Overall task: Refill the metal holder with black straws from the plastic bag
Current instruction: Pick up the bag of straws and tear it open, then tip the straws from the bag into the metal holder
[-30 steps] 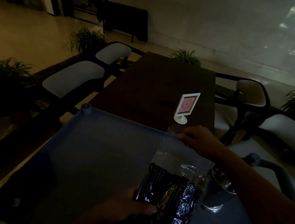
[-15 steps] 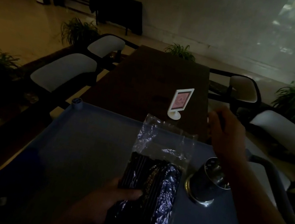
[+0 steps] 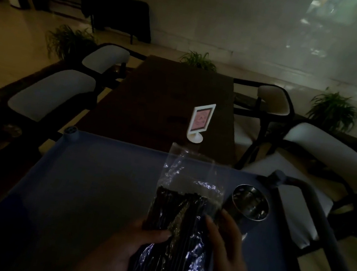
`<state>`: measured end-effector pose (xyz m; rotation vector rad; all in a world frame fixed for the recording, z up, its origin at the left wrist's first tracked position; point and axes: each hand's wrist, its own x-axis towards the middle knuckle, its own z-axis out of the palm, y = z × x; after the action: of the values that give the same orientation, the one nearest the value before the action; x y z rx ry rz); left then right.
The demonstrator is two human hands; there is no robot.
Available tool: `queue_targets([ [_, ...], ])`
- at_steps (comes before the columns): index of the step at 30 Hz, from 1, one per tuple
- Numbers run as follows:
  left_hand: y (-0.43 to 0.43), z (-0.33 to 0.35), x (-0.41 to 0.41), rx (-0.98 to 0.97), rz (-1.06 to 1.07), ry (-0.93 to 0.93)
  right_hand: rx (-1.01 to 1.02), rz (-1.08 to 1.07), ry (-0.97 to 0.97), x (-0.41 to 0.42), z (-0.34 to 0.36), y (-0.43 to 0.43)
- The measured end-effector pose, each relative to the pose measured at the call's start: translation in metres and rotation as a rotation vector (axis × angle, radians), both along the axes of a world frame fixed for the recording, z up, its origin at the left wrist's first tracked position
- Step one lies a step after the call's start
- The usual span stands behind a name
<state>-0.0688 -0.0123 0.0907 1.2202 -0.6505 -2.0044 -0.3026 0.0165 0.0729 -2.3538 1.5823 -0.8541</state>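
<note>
A shiny round metal holder point(image 3: 250, 204) stands upright on the flat blue surface point(image 3: 94, 180). Just left of the holder is a clear plastic bag point(image 3: 192, 175) with a bunch of thin black straws point(image 3: 172, 207) inside. The bag's crinkly top points away from the person. The left hand point(image 3: 130, 250) holds the bag on the side far from the holder. Its grip is closed on the bag, with the thumb across the front. The right hand point(image 3: 227, 247) is on the side of the bag next to the holder, with its fingers point(image 3: 211, 223) lying on the plastic. I cannot tell if that grip is pinching the bag. Behind the holder, a small white sign stand point(image 3: 199, 122) sits on a dark brown table point(image 3: 153, 107).
</note>
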Motion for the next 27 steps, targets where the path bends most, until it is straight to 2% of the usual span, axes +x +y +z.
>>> queue_targets([
  [2, -0.002, 0.004, -0.004, 0.002, -0.022, 0.011, -0.021, 0.021, -0.028, 0.008, 0.006, 0.003],
  [9, -0.007, 0.007, -0.001, -0.06, -0.036, 0.044, -0.253, 0.151, 0.058, 0.025, 0.026, -0.006],
  [16, -0.012, 0.015, -0.012, -0.015, -0.09, 0.077, -0.148, 0.179, 0.029, 0.035, 0.017, -0.013],
  [20, -0.025, 0.022, -0.028, -0.12, 0.04, -0.151, -0.097, 0.148, -0.009, 0.029, 0.013, -0.02],
  [23, -0.022, 0.021, -0.027, -0.139, 0.139, -0.245, -0.076, 0.13, 0.001, 0.022, 0.013, -0.027],
  [25, -0.026, 0.019, -0.024, -0.232, 0.188, -0.314, -0.057, 0.118, -0.026, 0.022, 0.016, -0.031],
  [27, -0.031, 0.024, -0.022, -0.328, 0.201, -0.307, -0.078, 0.097, -0.035, 0.023, 0.02, -0.035],
])
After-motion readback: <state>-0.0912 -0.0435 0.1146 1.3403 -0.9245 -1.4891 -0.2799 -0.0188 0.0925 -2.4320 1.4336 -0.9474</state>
